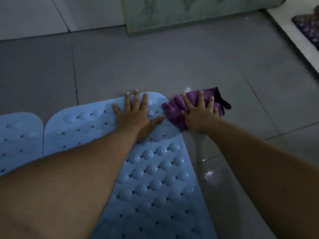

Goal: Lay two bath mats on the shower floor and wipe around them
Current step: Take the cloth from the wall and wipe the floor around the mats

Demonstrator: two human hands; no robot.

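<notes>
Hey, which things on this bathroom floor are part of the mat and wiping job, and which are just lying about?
In the job: right mat, left mat, purple cloth, left hand, right hand, floor.

Lying about: patterned panel, dark floral fabric.

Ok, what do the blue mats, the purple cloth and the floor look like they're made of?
Blue mat and its neighbour: likely soft rubber or PVC, matte, with moulded bumps and drain holes. Purple cloth under the right hand: probably microfibre, soft folds, black loop. Floor: grey glazed tile, visible grout lines, wet glints.
</notes>
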